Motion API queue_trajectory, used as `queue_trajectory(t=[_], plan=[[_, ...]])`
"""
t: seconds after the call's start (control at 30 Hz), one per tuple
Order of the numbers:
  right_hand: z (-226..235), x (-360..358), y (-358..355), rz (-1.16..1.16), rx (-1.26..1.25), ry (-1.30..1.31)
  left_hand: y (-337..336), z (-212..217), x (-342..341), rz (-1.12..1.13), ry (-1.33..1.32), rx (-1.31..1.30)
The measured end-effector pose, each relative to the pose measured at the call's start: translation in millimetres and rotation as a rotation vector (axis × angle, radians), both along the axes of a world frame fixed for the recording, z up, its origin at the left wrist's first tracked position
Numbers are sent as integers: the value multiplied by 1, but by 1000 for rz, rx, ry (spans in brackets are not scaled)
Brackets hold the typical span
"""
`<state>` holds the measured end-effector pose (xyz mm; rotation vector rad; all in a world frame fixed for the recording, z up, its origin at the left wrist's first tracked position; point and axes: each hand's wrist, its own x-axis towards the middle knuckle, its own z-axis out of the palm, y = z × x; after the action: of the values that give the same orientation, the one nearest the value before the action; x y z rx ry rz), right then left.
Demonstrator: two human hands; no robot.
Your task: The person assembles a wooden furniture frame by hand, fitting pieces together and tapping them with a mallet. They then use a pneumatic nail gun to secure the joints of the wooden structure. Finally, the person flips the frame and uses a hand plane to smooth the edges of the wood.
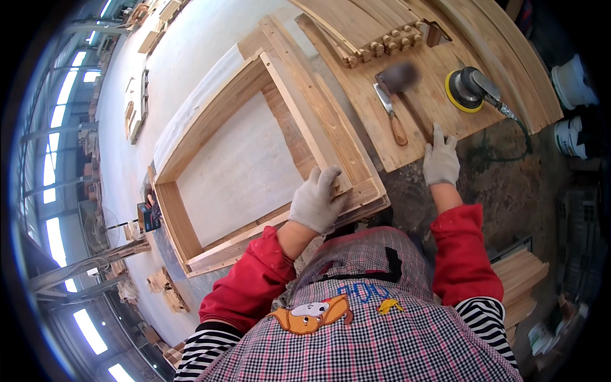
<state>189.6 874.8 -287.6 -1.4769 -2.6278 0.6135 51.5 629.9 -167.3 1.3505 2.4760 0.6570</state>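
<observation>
The left hand and the right hand both wear knitted cloth work gloves, grey-white and matt, a little soiled. The wooden frame under the left hand is bare, unvarnished timber with visible grain, pale and matt; the panel inside it looks smooth and whitish. The plywood board at the right hand is raw wood too, rougher and scuffed. On it, the mallet has a dark, dull head and a wooden handle, the scraper a grey metal blade and a glossier brown wooden handle, and the orbital sander a dark metal-looking body over a yellow pad. The sleeves are red cloth; the apron is checked woven fabric.
</observation>
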Motion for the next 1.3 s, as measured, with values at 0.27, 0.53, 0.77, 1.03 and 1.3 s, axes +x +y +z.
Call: queue_trajectory(t=[0.27, 0.53, 0.77, 1.03, 1.3], plan=[[1, -1, 0, 7, 8, 3, 4, 3, -3, -6, -4, 12], [6, 9, 14, 83, -94, 423, 2, 4, -4, 7, 13, -43], [75, -81, -20, 119, -615, 715, 3, 5, -1, 28, -20, -59], [68, -190, -40, 355, -913, 608, 1, 4, -1, 30, 12, -63], [57, -184, -27, 411, -832, 522, 3, 7, -3, 17, 3, -42]])
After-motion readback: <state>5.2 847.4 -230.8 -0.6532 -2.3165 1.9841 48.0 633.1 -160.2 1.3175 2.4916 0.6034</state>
